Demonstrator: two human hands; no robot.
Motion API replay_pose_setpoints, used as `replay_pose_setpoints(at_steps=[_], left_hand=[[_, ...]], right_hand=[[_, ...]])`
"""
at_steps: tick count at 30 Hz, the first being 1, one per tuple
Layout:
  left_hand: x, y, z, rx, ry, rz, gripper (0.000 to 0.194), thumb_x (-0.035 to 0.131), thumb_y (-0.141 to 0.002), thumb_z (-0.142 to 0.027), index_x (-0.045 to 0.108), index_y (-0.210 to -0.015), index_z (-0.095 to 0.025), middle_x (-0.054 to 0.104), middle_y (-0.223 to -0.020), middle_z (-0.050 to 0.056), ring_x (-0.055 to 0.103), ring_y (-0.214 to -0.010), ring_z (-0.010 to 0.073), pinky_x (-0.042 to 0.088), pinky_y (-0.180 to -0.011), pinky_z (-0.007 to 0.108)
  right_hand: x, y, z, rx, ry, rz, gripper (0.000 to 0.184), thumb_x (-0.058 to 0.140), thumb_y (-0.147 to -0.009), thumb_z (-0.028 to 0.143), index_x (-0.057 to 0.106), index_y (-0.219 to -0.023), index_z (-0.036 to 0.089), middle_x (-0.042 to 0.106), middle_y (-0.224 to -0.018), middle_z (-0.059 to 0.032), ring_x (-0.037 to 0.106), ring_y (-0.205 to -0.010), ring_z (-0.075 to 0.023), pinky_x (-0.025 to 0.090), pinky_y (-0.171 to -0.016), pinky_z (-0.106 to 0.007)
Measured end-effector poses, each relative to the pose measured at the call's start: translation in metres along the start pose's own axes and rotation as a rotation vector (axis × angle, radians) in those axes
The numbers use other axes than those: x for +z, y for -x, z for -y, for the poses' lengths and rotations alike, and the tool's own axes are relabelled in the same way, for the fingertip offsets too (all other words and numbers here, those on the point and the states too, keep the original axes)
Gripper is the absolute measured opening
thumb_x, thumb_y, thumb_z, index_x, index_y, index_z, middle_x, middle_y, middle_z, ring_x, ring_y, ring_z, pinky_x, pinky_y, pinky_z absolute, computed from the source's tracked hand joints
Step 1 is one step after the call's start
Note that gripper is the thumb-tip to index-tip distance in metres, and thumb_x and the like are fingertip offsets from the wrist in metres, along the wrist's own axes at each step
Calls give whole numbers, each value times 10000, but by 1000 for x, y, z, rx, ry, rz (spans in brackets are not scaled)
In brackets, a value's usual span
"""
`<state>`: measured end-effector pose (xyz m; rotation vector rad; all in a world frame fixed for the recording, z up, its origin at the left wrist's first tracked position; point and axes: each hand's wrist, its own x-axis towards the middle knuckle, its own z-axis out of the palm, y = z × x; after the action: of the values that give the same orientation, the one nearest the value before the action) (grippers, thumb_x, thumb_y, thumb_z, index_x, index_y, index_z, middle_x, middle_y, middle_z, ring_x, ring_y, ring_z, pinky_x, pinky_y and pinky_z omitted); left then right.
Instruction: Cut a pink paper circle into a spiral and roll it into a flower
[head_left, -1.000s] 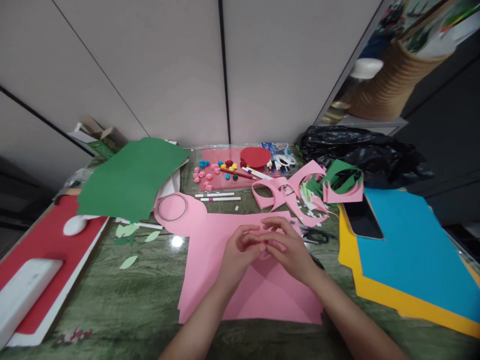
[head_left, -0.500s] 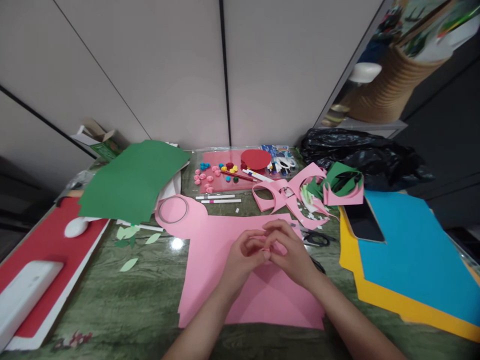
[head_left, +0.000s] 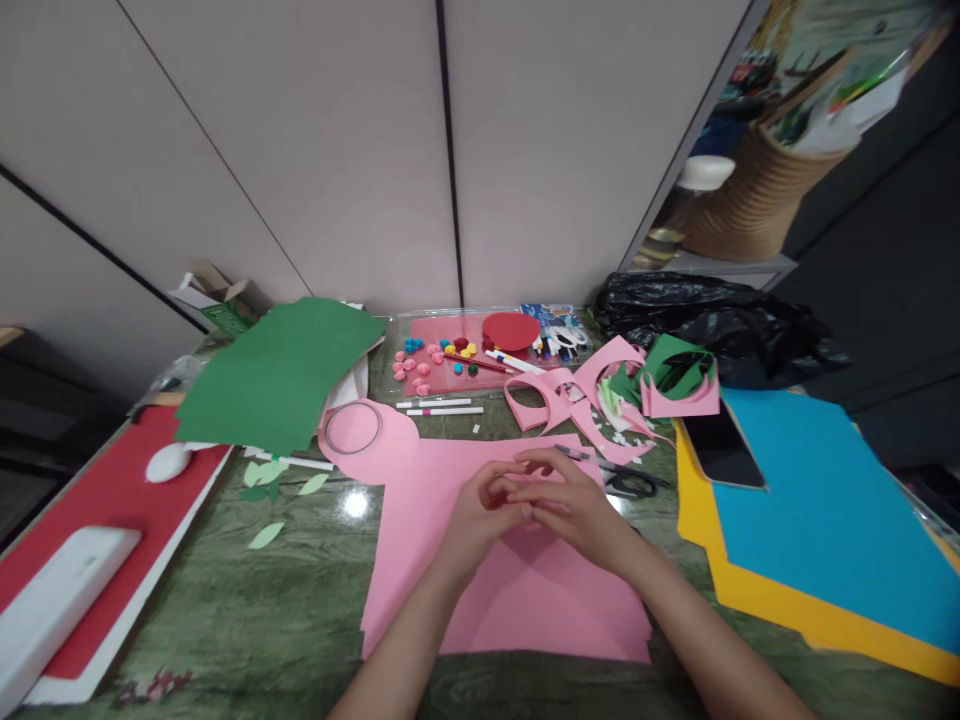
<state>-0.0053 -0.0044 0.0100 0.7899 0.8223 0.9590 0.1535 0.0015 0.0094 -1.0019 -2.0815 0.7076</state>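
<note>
My left hand [head_left: 480,515] and my right hand [head_left: 574,505] meet over a stack of pink paper sheets [head_left: 540,610]. Their fingers are curled and touch at the tips. Between them is a small piece of pink paper, mostly hidden by the fingers and hard to tell from the sheets behind. Scissors with black handles [head_left: 634,482] lie just beyond my right hand. At the stack's far left corner, a grey ring [head_left: 328,425] rests on a rounded pink paper piece [head_left: 401,440].
A clear tray [head_left: 495,388] at the back holds small pink rolls and coloured bits. Pink paper offcuts [head_left: 551,400] lie beside it. Green sheets [head_left: 285,370] and pale leaf cutouts [head_left: 267,535] are on the left; a phone [head_left: 724,450] and blue sheets [head_left: 825,500] on the right.
The view has tilted and shifted slightly. My fingers have shifted against each other, my right fingers now stretching across toward my left. Both hands stay together over the pink sheets.
</note>
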Motion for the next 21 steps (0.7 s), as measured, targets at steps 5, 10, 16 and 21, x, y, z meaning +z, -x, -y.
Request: replay_pose_setpoints(at_steps=[5,10,16,21], left_hand=[[0,0,9,22,23,-35,364,723,-634,-207,571,-963,-174,662,-747,17,629,-729,168,466,-683,285],[2,-1,19,13,84,-51,396,730,-627,-200,566,-986,-166,671,-777,31,629,-764,175,475,-662,278],[3,-2,19,0,108,-57,398,726,-630,-182,556,-989,-150,669,-770,36,627,-744,165,471,-653,269],[-4,-3,13,43,58,-100,402,725,-623,-182,550,-984,-149,657,-723,10,613,-648,126,454,-639,248]], right_hand=[[4,0,0,41,11,-117,150,598,-762,134,667,-818,255,527,-1079,-61,519,-1007,-203,461,-835,-392],[10,1,1,108,-26,-196,122,622,-695,85,589,-695,202,512,-1020,-56,525,-964,-195,446,-834,-377],[11,-1,2,151,-60,-214,148,625,-672,66,561,-688,198,513,-994,-44,517,-981,-194,432,-857,-374],[3,1,4,87,-15,-123,128,615,-753,148,654,-846,227,526,-1047,-57,511,-1025,-194,424,-886,-366]])
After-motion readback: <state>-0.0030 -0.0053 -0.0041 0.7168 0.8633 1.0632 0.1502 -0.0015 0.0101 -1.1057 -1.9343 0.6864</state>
